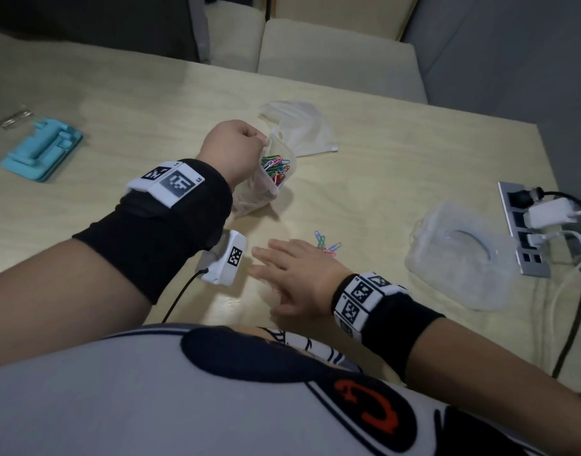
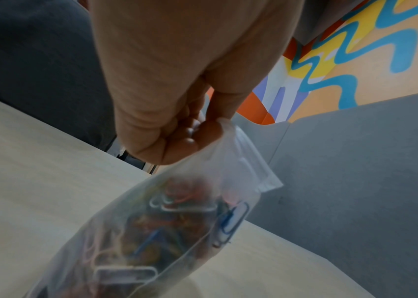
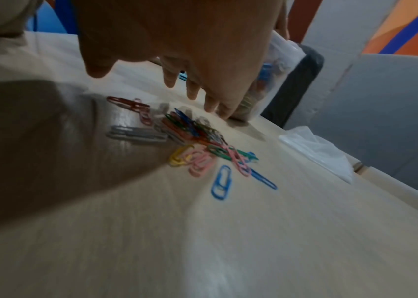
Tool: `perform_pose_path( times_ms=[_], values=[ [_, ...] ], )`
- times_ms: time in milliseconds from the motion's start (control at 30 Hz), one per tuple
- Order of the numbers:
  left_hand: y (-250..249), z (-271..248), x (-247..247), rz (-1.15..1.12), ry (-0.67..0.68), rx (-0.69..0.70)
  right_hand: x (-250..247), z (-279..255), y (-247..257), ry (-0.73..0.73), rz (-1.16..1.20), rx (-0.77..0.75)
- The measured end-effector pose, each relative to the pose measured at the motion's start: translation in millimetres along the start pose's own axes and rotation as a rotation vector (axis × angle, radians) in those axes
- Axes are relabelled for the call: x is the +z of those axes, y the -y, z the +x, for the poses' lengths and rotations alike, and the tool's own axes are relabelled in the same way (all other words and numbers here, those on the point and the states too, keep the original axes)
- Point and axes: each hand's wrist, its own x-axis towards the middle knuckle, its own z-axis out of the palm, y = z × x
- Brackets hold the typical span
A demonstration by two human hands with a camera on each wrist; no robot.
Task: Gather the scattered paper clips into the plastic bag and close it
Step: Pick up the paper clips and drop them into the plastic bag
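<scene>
My left hand (image 1: 238,149) pinches the rim of a clear plastic bag (image 1: 269,179) and holds it upright with its mouth open on the table. Several coloured paper clips (image 1: 276,167) lie inside the bag (image 2: 167,231), gripped by the left hand (image 2: 177,113). A small pile of loose coloured clips (image 1: 327,246) lies on the table in front of me. My right hand (image 1: 295,274) hovers flat over that pile (image 3: 192,141) with straight, spread fingers (image 3: 210,104) and holds nothing.
A second, empty clear bag (image 1: 299,126) lies behind the held one. A blue plastic stand (image 1: 42,153) sits far left, a clear plastic lid (image 1: 460,258) at right, and a power strip with plugs and cables (image 1: 529,225) by the right edge.
</scene>
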Motion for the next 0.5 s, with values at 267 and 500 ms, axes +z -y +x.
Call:
perform_pose_path(
  times_ms=[267, 500],
  values=[
    [2.0, -9.1, 8.3, 0.054, 0.038, 0.022, 13.0, -30.1, -20.6, -0.290, -0.005, 0.079],
    [-0.6, -20.0, 25.5, 0.095, 0.104, 0.048, 11.0, -36.5, -25.3, -0.142, 0.157, 0.536]
  ],
)
